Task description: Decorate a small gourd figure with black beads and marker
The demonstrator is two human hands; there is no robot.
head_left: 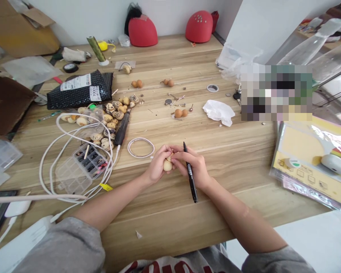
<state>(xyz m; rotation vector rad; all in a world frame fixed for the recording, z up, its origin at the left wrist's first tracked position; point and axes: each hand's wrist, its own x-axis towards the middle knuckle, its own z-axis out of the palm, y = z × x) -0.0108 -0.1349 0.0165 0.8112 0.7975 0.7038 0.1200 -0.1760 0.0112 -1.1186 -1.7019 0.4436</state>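
The left hand curls its fingers closed around a small pale dried gourd just above the desk, light, hard, smooth and best held by its rounded belly, while the right hand grips a black marker beside it.

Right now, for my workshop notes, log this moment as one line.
left hand: holds small pale gourd | right hand: grips black marker | beside: coiled white cord

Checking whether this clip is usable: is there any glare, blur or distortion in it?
Head view: soft even light, left hand and right hand fairly sharp, glare on the plastic packet at right, a pixelated patch upper right, wide-angle bending at the edges.
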